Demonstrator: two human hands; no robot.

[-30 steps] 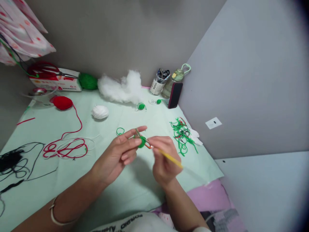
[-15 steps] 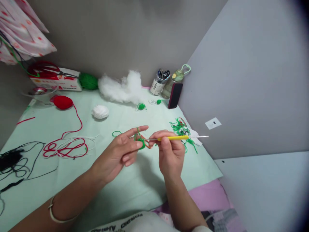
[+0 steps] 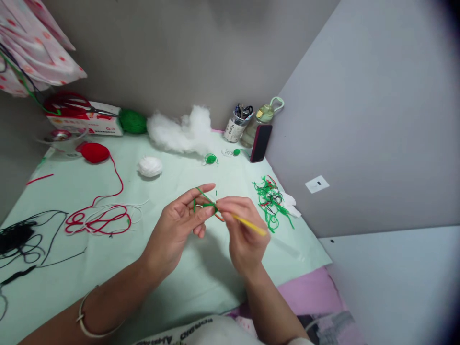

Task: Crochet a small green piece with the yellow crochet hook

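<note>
Between thumb and fingers, my left hand (image 3: 179, 220) pinches a small piece of green crochet work (image 3: 214, 207). Green yarn (image 3: 203, 192) runs from the piece over my raised left index finger. My right hand (image 3: 247, 235) grips a crochet hook with a yellow handle (image 3: 249, 224), its back end slanting down to the right. The hook's tip meets the green piece, hidden among my fingers. Just under the piece, between the hands, a bit of orange (image 3: 219, 217) shows; I cannot make out what it belongs to.
Green yarn scraps (image 3: 269, 196) lie to the right, near a propped phone (image 3: 261, 143). Behind are white stuffing (image 3: 179, 132), a pen cup (image 3: 235, 127) and a bottle (image 3: 251, 132). Leftward are a white yarn ball (image 3: 150, 166), red yarn (image 3: 95, 152) and tangled black yarn (image 3: 16, 237).
The hook has swung from nearly level to slanting down to the right, as my right hand turned and shifted slightly left. My left hand moved a little left, its index finger still raised.
</note>
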